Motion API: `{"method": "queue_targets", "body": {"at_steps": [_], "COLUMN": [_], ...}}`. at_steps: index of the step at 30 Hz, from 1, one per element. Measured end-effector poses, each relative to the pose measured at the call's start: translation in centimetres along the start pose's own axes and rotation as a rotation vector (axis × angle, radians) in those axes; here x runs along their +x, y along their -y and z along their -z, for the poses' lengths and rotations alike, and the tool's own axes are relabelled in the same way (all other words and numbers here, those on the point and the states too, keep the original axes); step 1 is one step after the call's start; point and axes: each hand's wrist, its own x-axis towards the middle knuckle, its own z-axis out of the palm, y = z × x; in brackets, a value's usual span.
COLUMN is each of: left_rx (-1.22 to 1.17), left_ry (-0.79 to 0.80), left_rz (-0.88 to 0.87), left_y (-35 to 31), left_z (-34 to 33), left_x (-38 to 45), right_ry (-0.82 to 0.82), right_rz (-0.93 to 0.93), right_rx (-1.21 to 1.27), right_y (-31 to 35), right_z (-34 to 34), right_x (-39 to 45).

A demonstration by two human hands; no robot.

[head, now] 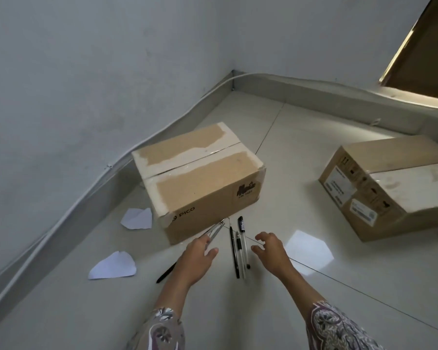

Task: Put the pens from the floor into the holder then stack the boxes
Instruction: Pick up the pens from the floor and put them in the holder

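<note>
My left hand [197, 258] is shut on a couple of clear pens [216, 231] whose tips point up toward the near corner of a taped cardboard box [200, 178]. Three pens [239, 248] lie side by side on the tiled floor between my hands: a black one, a clear one and a clear one with a black cap. My right hand [271, 251] hovers just right of them, fingers spread and empty. Another black pen [165, 272] lies on the floor, partly hidden under my left wrist. A second cardboard box [390, 183] sits at the right. No holder is in view.
Two crumpled white paper pieces [137, 218] [113, 266] lie on the floor left of the near box. Grey walls meet at a corner behind the boxes, with a cable along the skirting. A brown door [425, 46] stands at the top right.
</note>
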Motion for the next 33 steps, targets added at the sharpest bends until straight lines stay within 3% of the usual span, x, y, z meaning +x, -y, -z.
{"method": "queue_targets", "body": {"at_steps": [7,14,18,25,33], "left_rx": [-0.046,-0.142,-0.135,-0.061,-0.002], "left_ry": [-0.053,-0.155,-0.231,-0.214,-0.315], "left_rz": [0.005,-0.005,0.007,0.018,0.028], "left_y": [3.1,2.3,0.8,0.2,1.3], "left_z": [-4.0,-5.2,-6.0,-7.9,-7.9], "left_x": [3.3,4.5,4.9,4.5,4.5], "right_ry": [-0.131,-0.178,-0.195,-0.305,-0.241], "right_rz": [0.098,0.036,0.017,0.033,-0.042], "right_rx": [-0.146,-0.301,-0.246,0.201,-0.027], "right_y": [-1.1,0.4,0.2,-0.6,-0.6], "right_z": [-4.3,-5.2,-4.9,-6.2,-7.2], "right_x": [3.5,4.0,3.5,2.4,2.4]}}
